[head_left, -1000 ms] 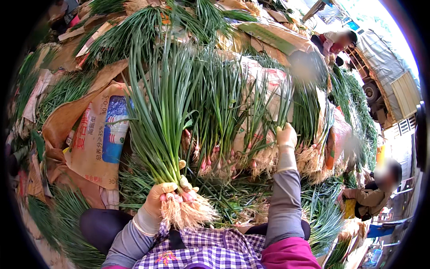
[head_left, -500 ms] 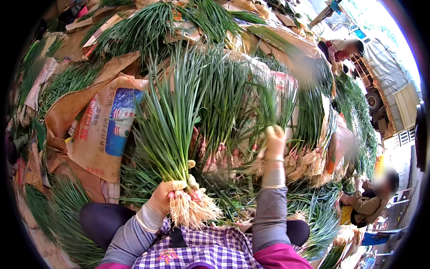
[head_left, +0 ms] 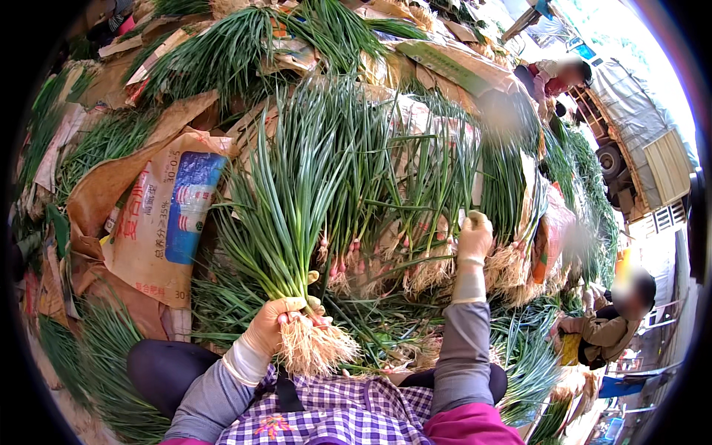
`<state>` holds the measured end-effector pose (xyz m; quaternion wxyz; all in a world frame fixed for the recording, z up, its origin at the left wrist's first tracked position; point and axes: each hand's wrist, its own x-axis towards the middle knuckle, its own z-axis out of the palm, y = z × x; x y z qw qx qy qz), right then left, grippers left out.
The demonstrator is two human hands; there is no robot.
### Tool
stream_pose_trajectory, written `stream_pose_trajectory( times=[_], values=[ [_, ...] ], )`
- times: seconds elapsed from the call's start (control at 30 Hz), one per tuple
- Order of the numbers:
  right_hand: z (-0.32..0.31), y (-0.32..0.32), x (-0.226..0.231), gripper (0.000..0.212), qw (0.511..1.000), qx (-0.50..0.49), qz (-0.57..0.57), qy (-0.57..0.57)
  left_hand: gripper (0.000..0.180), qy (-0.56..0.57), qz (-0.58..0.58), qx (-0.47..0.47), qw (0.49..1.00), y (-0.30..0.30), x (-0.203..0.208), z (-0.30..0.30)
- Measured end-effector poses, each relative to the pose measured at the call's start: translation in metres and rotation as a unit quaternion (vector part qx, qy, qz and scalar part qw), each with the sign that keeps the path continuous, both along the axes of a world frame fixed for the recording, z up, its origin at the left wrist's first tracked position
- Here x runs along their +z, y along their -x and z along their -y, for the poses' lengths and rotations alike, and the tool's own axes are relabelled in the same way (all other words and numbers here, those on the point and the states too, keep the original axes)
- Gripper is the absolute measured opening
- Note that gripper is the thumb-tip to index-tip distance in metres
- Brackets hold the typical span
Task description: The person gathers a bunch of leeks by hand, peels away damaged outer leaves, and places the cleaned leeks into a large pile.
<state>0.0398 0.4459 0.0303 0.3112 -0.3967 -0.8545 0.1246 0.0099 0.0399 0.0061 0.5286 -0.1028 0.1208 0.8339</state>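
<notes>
I judge the onion bunch (head_left: 291,230) light, its leaves (head_left: 300,163) bruising easily above the left hand (head_left: 268,328), clenched sensibly near the bulbs (head_left: 320,320); whether the curled right hand (head_left: 475,236) pinches anything, I can't tell.

I have open air between the held scallion bunch (head_left: 293,222) and my right grip (head_left: 475,236), above the loose greens (head_left: 367,320); the scallion row (head_left: 371,178) blocks forward passage, a printed sack (head_left: 157,222) the left.

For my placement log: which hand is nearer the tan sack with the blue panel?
The left hand, below and to the right of the tan sack; the right hand is much farther right.
</notes>
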Motion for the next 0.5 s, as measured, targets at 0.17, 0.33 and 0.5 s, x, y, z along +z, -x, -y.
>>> stream_pose_trajectory(
  times=[0.17, 0.33, 0.5],
  values=[
    [0.050, 0.015, -0.006, 0.014, 0.976, -0.025, 0.170, 0.135, 0.055, 0.031, 0.004, -0.011, 0.999, 0.001, 0.001, 0.005],
    [0.005, 0.029, -0.029, 0.028, 0.940, -0.022, 0.134, 0.314, 0.048, 0.019, -0.019, -0.011, 1.000, 0.001, 0.023, 0.000],
    [0.010, 0.031, 0.048, 0.019, 0.844, 0.111, -0.098, 0.516, 0.042, 0.074, -0.097, 0.005, 0.993, 0.000, 0.025, 0.010]
  ],
)
